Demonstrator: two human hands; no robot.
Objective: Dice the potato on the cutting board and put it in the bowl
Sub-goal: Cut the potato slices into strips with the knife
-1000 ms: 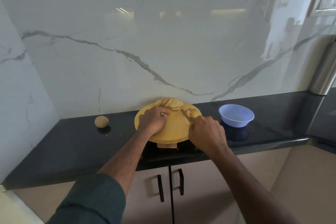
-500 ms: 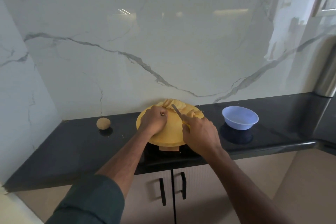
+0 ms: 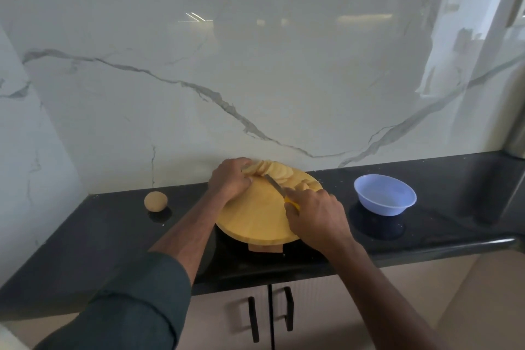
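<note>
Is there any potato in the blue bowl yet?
No. The blue bowl stands bare inside, right of the cutting board, while the potato slices all lie on the board.

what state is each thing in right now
slices: cut, fanned on the board
board: on the counter
knife: held, blade by the slices
left hand: holding the slices
right hand: gripping the knife
bowl: upright, no potato inside
whole potato: uncut, on the counter
cabinet doors: closed
</note>
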